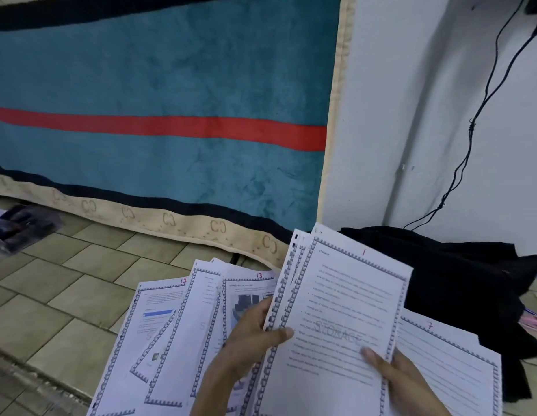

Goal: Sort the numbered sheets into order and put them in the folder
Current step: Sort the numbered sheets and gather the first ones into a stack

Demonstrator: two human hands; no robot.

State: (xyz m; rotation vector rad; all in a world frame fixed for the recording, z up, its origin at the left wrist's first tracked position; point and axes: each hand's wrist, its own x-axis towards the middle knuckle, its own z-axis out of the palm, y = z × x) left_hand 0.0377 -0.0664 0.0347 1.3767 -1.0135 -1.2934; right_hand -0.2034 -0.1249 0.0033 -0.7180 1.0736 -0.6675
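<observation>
Both the left hand (249,334) and right hand (393,373) pinch the stack (336,310) (sheet 1 on top) between them

A single head-worn camera looks forward and down, close over the floor (66,283) toward the wall (381,115).

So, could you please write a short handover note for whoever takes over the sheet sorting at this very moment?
Left hand: grips the lifted stack, sheet 1 on top, thumb on its left edge.
Right hand: pinches the same stack at its lower right.
Sheets 12 and 13 lie fanned loose on the tiled floor to the left; sheet 7 lies to the right.
Done: sheet 1 is on top of the held stack.
Left: order the loose sheets, then file them. No folder can be made out.
</observation>
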